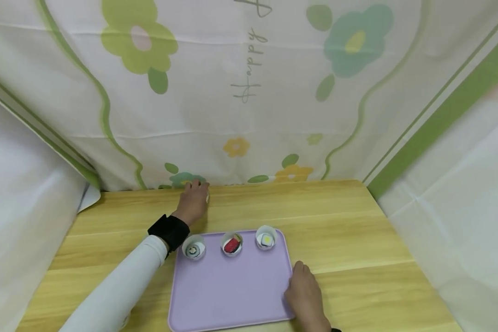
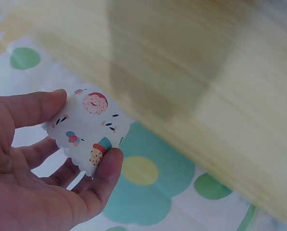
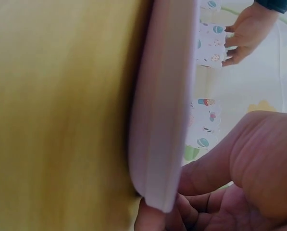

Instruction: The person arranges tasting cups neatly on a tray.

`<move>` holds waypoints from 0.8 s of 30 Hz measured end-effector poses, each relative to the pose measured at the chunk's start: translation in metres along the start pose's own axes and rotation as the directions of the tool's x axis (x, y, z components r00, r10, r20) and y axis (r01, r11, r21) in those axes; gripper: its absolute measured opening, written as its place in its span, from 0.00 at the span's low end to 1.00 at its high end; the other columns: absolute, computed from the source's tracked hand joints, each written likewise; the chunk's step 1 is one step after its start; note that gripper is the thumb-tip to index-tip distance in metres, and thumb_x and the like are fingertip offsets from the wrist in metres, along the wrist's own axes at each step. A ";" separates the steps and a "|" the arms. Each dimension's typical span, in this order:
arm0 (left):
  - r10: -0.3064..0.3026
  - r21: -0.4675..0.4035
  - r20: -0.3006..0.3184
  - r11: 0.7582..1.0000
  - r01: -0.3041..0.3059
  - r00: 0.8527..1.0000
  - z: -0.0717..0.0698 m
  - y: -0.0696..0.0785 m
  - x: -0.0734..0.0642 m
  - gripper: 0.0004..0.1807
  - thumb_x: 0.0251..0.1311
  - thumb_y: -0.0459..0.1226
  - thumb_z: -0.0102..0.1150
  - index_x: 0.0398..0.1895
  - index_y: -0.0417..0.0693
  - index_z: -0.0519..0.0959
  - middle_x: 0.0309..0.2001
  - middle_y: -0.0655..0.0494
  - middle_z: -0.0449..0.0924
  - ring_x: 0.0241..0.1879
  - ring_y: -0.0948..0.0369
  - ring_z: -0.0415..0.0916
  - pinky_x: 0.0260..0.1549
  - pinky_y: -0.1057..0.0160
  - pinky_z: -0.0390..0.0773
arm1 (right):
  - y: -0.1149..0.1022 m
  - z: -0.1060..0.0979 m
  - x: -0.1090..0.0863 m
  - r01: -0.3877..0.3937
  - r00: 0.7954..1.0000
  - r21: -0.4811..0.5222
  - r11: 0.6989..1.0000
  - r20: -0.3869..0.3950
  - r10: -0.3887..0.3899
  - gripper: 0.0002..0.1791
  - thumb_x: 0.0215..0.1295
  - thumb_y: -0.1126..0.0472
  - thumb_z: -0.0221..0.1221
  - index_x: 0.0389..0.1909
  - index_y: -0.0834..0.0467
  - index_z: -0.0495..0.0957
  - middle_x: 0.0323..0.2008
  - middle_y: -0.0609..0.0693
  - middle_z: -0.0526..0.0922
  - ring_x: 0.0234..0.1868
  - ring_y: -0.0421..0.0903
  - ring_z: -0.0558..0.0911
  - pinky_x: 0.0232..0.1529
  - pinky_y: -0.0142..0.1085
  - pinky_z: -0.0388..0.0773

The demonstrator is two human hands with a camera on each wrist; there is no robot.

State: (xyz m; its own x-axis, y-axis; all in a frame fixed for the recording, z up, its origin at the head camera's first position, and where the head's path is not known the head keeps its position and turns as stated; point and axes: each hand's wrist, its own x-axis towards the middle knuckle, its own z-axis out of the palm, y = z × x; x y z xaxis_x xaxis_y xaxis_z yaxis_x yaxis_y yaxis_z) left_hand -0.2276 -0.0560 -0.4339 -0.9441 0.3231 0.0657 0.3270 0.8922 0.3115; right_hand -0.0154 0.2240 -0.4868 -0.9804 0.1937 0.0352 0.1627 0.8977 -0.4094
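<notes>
At the table's far edge my left hand (image 1: 192,200) holds a white paper baking cup (image 2: 88,127) printed with doughnuts and cupcakes, thumb on one side and fingers on the other. I cannot see inside this cup. My right hand (image 1: 305,295) pinches the right rim of a lilac tray (image 1: 232,295), as the right wrist view shows. Along the tray's far side stand three similar cups. The left cup (image 1: 194,239) contains a round sushi-roll-like piece (image 1: 192,250), the middle cup (image 1: 225,237) a red-topped piece (image 1: 232,245), the right cup (image 1: 266,229) a white piece with a yellow patch (image 1: 267,240).
The tray lies on a wooden table (image 1: 357,235). Behind the table hangs a white cloth (image 1: 207,106) with printed flowers, and white cloth (image 1: 473,193) also closes off both sides. Part of a small pale object (image 1: 126,319) shows under the left sleeve.
</notes>
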 end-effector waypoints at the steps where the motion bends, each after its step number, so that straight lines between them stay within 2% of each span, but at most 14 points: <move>1: 0.008 0.003 -0.008 1.000 -0.008 1.000 -0.002 0.000 -0.001 0.24 0.64 0.26 0.48 0.65 0.34 0.67 0.59 0.31 0.64 0.55 0.38 0.62 0.43 0.44 0.72 | 0.000 0.000 0.000 -0.005 1.000 0.000 1.000 0.004 0.005 0.09 0.50 0.74 0.58 0.30 0.64 0.68 0.23 0.53 0.68 0.22 0.47 0.68 0.23 0.41 0.69; 7: 0.058 0.002 -0.052 0.998 -0.058 0.997 -0.016 0.005 -0.011 0.29 0.58 0.30 0.57 0.64 0.33 0.68 0.56 0.32 0.66 0.50 0.41 0.62 0.43 0.48 0.70 | 0.000 0.002 -0.001 -0.011 1.000 -0.008 1.000 0.005 0.011 0.09 0.50 0.74 0.58 0.30 0.64 0.68 0.24 0.53 0.68 0.22 0.48 0.69 0.24 0.42 0.69; 12: 0.105 0.052 -0.107 0.994 -0.100 0.989 -0.028 0.011 -0.027 0.28 0.56 0.32 0.60 0.62 0.32 0.70 0.54 0.33 0.68 0.50 0.42 0.64 0.47 0.49 0.69 | 0.001 0.004 -0.003 -0.001 1.000 -0.011 1.000 0.004 0.001 0.10 0.49 0.74 0.59 0.30 0.64 0.68 0.24 0.53 0.69 0.22 0.48 0.68 0.23 0.42 0.69; 15: 0.126 0.061 -0.128 0.991 -0.119 0.984 -0.034 0.015 -0.038 0.28 0.55 0.32 0.61 0.60 0.31 0.72 0.52 0.34 0.70 0.48 0.43 0.66 0.45 0.49 0.71 | 0.000 0.004 -0.004 -0.008 1.000 -0.012 1.000 0.016 0.008 0.10 0.49 0.74 0.59 0.31 0.64 0.68 0.24 0.53 0.69 0.23 0.48 0.68 0.24 0.42 0.69; 20: 0.117 0.013 -0.119 0.993 -0.116 0.986 -0.041 0.021 -0.057 0.29 0.55 0.32 0.59 0.62 0.32 0.71 0.52 0.37 0.69 0.48 0.45 0.65 0.42 0.49 0.73 | -0.001 0.004 -0.002 -0.023 0.999 -0.023 0.999 0.033 0.024 0.10 0.50 0.74 0.59 0.32 0.65 0.68 0.25 0.53 0.69 0.23 0.48 0.69 0.24 0.42 0.70; 24: 0.111 -0.005 -0.102 0.994 -0.113 0.989 -0.046 0.026 -0.072 0.29 0.55 0.33 0.58 0.62 0.33 0.71 0.53 0.38 0.69 0.46 0.47 0.65 0.36 0.53 0.73 | 0.000 0.003 0.000 -0.027 0.999 -0.030 0.999 0.033 0.028 0.09 0.51 0.73 0.58 0.31 0.65 0.68 0.25 0.53 0.69 0.23 0.48 0.69 0.24 0.42 0.70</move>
State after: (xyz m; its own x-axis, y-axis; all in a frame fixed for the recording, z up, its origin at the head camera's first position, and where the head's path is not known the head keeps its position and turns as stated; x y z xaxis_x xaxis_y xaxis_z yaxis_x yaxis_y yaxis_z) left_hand -0.1526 -0.0703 -0.3865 -0.9011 0.3867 0.1963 0.4310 0.8486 0.3067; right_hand -0.0157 0.2222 -0.4897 -0.9786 0.2056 -0.0064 0.1924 0.9037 -0.3826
